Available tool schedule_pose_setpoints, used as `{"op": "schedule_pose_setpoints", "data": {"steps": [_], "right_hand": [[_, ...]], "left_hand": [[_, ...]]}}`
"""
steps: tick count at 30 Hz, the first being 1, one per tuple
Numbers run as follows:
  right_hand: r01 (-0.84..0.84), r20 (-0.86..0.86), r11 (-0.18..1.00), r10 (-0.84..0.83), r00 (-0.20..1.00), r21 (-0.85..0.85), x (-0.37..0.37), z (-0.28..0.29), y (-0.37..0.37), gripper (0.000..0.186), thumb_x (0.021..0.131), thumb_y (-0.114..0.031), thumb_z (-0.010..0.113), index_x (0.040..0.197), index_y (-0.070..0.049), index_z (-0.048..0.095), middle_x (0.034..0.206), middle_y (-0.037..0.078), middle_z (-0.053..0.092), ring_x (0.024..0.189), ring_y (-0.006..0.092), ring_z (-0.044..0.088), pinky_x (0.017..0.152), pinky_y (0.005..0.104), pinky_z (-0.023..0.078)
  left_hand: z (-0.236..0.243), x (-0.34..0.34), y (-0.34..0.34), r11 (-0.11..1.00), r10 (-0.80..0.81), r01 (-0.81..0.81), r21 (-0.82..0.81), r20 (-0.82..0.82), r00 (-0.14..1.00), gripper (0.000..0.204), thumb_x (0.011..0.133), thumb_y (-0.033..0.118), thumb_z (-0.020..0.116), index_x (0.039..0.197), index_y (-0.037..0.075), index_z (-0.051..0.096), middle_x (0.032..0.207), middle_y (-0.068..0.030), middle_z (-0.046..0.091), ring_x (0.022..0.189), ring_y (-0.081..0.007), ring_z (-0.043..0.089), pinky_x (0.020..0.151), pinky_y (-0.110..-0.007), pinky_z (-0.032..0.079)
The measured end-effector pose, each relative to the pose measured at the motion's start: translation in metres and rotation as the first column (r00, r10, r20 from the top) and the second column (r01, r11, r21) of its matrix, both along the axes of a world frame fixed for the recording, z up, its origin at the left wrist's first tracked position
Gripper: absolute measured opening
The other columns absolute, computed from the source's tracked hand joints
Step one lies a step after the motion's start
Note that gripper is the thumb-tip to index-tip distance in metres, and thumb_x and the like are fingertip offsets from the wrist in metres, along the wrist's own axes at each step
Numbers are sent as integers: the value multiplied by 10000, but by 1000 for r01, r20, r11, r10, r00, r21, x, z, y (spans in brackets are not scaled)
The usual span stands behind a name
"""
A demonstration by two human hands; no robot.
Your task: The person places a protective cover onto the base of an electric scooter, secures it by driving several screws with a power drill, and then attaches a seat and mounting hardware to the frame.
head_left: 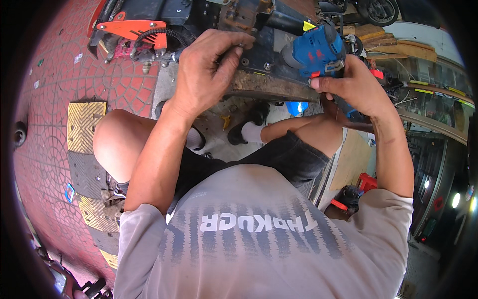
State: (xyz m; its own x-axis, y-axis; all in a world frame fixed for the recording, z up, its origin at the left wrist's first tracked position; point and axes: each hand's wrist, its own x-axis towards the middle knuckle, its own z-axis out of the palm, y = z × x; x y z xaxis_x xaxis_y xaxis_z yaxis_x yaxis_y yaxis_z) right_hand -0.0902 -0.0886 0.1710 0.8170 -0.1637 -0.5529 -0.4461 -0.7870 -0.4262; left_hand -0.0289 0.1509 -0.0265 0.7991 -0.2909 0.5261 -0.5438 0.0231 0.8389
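My right hand (356, 82) grips a blue cordless impact driver (316, 50) with a grey nose, which points left over a dark metal part (259, 57). Its lower end hangs behind my wrist. My left hand (206, 67) is at the near edge of that metal part, thumb and forefinger pinched together. Whatever is between those fingertips is too small to make out. Bolts (268, 66) sit in the metal just right of my left fingers. Left of the hand lie an orange bracket (134, 32) and a black coiled cable (162, 34).
A worn wooden edge (269, 84) runs under the metal part, above my knees. Yellow and black ramp blocks (87, 127) lie on the red paving (45, 149) at left. Planks (398, 47) and a motorbike wheel (381, 11) are at far right, near a glass cabinet (438, 97).
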Motion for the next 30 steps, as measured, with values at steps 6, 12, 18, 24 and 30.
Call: {"op": "schedule_pose_setpoints", "data": {"steps": [6, 12, 18, 24, 30], "right_hand": [[3, -122, 996, -14, 992, -93, 11, 2, 1, 283, 884, -134, 892, 1102, -20, 753, 926, 11, 748, 782, 114, 669, 731, 289, 550], [-12, -48, 990, 19, 999, 139, -10, -2, 15, 521, 876, -14, 861, 1357, -17, 660, 1155, 3, 716, 994, 102, 625, 894, 303, 551], [-16, -8, 995, 17, 1000, 100, -13, -5, 20, 373, 843, 22, 733, 1212, -4, 684, 1019, 9, 691, 929, 102, 605, 845, 306, 543], [46, -19, 993, -44, 999, 105, -15, -6, 18, 369, 842, 9, 745, 1207, -9, 689, 1034, 11, 691, 917, 103, 610, 837, 299, 542], [13, -49, 994, -7, 999, 112, -8, -7, 13, 414, 880, -16, 819, 1262, 5, 661, 972, 28, 695, 812, 119, 643, 743, 312, 556]], "left_hand": [[1, 0, 2, 1000, -4, 4, -27, -10, 1000, 227, 994, -21, 652, 1190, 14, 761, 1085, -107, 767, 1030, -238, 721, 928, -342, 562], [-1, 1, -2, 997, 31, -32, -70, -6, 999, 232, 948, 5, 694, 1155, 63, 782, 1026, -116, 768, 932, -295, 725, 820, -374, 583], [-4, -1, -4, 991, 15, -22, -129, -52, 999, 256, 973, 20, 687, 1214, 67, 761, 1022, -127, 765, 915, -297, 747, 804, -375, 589], [-5, -2, -3, 993, -16, 5, -117, -93, 996, 243, 1015, 39, 671, 1250, 35, 732, 1078, -133, 764, 973, -260, 750, 853, -358, 583], [1, -3, 0, 1000, -2, 2, -6, -49, 999, 198, 1036, 36, 678, 1223, 8, 738, 1115, -106, 748, 1020, -197, 716, 903, -331, 563]]}}
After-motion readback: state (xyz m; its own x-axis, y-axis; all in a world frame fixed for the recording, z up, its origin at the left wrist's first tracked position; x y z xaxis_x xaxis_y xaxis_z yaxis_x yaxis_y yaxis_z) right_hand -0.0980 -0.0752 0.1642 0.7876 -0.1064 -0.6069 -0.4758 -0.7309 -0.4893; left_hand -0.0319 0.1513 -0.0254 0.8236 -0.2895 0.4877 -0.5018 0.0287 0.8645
